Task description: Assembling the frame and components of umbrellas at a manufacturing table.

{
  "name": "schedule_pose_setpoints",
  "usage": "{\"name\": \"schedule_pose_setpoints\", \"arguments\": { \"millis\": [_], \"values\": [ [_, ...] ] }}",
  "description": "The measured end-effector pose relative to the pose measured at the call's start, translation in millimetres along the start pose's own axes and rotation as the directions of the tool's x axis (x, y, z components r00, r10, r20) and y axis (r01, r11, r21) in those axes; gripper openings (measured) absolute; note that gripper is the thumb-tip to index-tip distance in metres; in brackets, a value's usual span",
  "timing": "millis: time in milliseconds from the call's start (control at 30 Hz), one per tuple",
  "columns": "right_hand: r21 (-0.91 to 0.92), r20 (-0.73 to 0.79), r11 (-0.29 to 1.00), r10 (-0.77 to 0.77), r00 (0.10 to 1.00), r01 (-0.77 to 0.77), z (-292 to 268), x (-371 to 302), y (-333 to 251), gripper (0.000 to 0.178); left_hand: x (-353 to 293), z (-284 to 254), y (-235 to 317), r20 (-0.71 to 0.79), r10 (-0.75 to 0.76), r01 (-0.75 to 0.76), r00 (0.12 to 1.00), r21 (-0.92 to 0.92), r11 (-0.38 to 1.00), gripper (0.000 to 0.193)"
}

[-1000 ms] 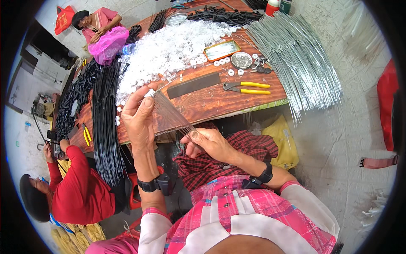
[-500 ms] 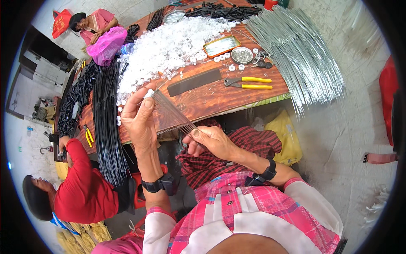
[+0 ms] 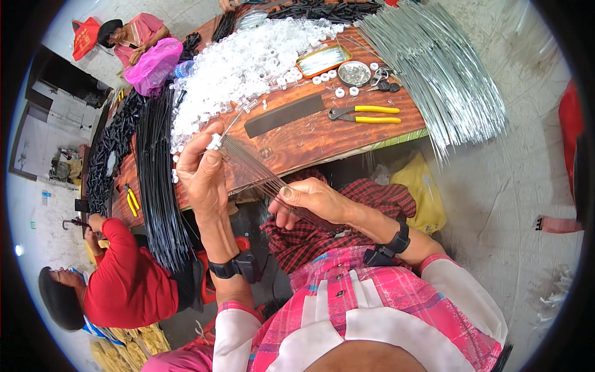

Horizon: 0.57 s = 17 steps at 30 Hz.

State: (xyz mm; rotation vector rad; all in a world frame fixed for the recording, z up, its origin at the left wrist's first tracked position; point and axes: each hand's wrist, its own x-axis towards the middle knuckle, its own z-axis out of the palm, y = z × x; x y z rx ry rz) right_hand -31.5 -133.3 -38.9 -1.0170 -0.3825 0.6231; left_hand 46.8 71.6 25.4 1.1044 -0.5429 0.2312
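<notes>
Between the thumb and fingers of my left hand (image 3: 206,170) is a small white plastic cap (image 3: 214,142), held above the table's near edge. A bundle of thin metal wires (image 3: 255,173) runs from beside the cap down to my right hand (image 3: 313,199). My right thumb and curled fingers are closed round the bundle. One thin wire tip reaches past the cap toward the table. How the wires meet the cap is partly hidden by my left fingers.
The wooden table (image 3: 291,146) bears a heap of clear and white plastic pieces (image 3: 242,65), a dark bar (image 3: 285,116), yellow-handled pliers (image 3: 365,115), an orange-rimmed tray (image 3: 323,73), silvery rods (image 3: 434,74) and black rods (image 3: 155,167). A person in red (image 3: 127,273) sits at left, another person (image 3: 139,37) farther back.
The wire tip beyond the white cap sticks out farther than before. My left hand and the cap have shifted slightly. Another person's fingers now show at the far table edge.
</notes>
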Motion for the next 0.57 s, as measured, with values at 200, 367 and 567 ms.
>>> {"name": "schedule_pose_setpoints", "arguments": {
  "millis": [200, 367, 567],
  "values": [
    [0.075, 0.061, 0.995, 0.055, 0.997, -0.059, -2.9, 0.4, 0.4, 0.050, 2.0, -20.6, -6.8, 0.104, -0.051, 0.062, 0.993, -0.104, 0.993, 0.032],
    [0.047, 0.047, 0.996, 0.070, 0.996, -0.072, -2.7, 0.5, -2.8, 0.053, 4.1, -16.3, -7.5, 0.084, -0.229, 0.242, 0.970, -0.231, 0.942, 0.037],
    [0.036, -0.004, 0.998, 0.047, 0.999, -0.047, 0.6, -2.0, -5.8, 0.055, 4.1, -28.2, -12.7, 0.063, -0.343, 0.342, 0.937, -0.349, 0.873, 0.047]
  ]
}}
